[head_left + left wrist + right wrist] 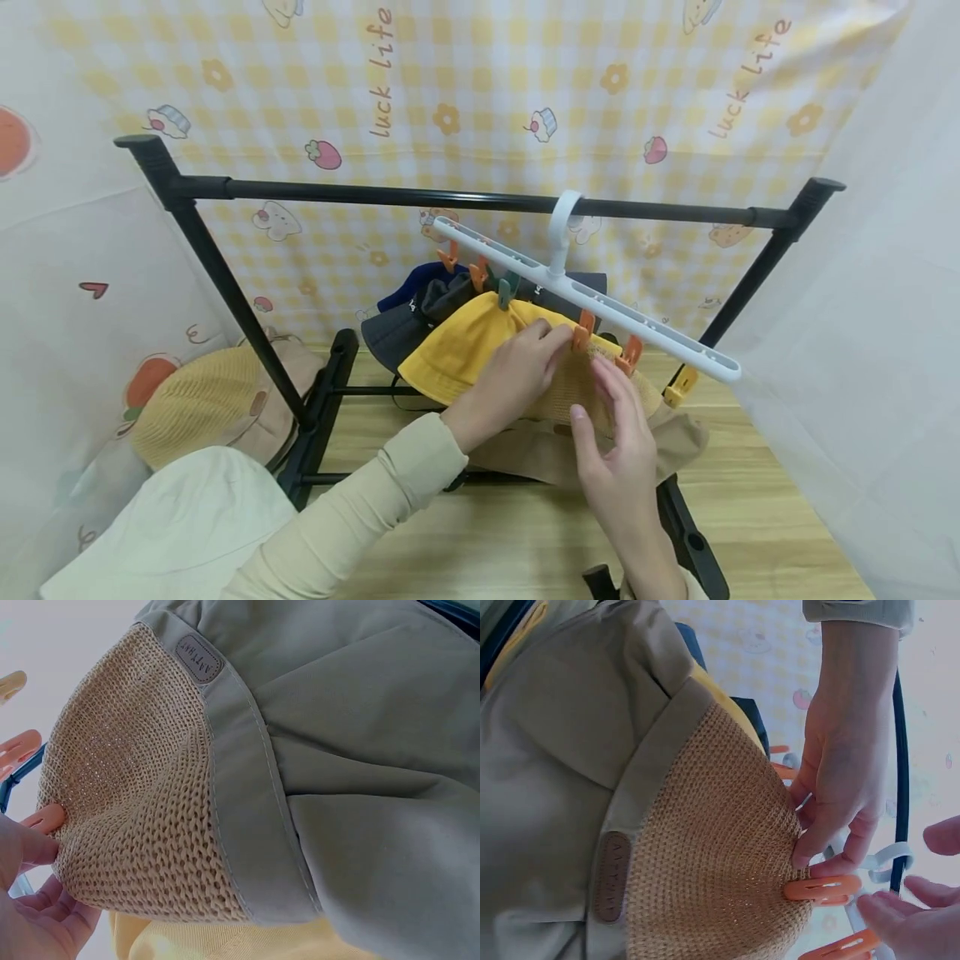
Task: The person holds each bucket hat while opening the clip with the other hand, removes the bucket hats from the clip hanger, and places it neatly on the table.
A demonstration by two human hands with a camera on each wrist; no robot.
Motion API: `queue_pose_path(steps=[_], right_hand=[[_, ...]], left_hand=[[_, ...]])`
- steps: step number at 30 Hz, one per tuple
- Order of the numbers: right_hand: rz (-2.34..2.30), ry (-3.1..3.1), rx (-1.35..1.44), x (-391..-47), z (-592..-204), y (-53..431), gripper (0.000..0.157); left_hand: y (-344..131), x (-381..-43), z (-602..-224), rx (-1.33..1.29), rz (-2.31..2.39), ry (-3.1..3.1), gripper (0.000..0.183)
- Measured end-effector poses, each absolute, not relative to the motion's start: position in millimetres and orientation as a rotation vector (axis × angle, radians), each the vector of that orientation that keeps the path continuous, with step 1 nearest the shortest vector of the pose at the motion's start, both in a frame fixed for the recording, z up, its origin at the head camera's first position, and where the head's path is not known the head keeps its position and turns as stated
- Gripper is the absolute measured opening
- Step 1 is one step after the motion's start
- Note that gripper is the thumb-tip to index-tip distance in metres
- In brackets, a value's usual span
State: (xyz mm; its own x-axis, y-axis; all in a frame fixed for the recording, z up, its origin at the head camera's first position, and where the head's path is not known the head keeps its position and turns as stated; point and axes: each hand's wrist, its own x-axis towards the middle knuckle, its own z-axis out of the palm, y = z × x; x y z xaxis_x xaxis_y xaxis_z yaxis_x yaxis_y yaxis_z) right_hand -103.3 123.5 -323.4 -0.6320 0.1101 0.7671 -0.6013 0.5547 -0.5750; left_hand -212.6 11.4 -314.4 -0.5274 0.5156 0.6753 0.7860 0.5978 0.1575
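Note:
A bucket hat with a tan woven crown (562, 404) and beige fabric brim (360, 750) hangs upside down from a white clip hanger (557, 242). Near one orange clip (821, 888), my left hand (519, 367) pinches the crown's edge between thumb and fingers. Close to a second orange clip (630, 353), my right hand (621, 454) has its fingers spread and holds nothing. A yellow hat (453, 346) hangs behind, under a green clip (507, 290). Dark hats (393, 333) hang farther back.
The hanger hooks over the black rod (375, 194) of a rack. A yellow clip (681, 385) hangs near its right end. At left lie a white hat (195, 508) and a yellow ribbed hat (202, 404). A patterned curtain (480, 100) stands behind.

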Motion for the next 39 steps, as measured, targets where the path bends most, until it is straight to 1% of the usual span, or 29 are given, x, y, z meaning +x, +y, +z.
queue_pose_path(steps=[8,13,18,24,26,39], right_hand=[[1.151,-2.367,0.178,-121,-312,123,0.058],[1.191,-2.439,0.114,-132,-301,130,0.060],[1.150,-2.443,0.069,-148,-294,140,0.056],[1.334,-2.279,0.036,-168,-293,146,0.041],[1.408,-2.245,0.008,-172,-293,147,0.038],[1.859,-2.154,-0.083,-187,-289,152,0.041]], left_hand=[[11,-211,-313,-1.011,-0.555,-2.270,0.009],[12,-210,-311,-0.992,-0.555,-2.297,0.010],[13,-209,-310,-0.985,-0.546,-2.311,0.010],[15,-207,-310,-0.986,-0.555,-2.330,0.016],[15,-206,-309,-0.987,-0.562,-2.339,0.017],[13,-212,-307,-0.967,-0.585,-2.380,0.016]])
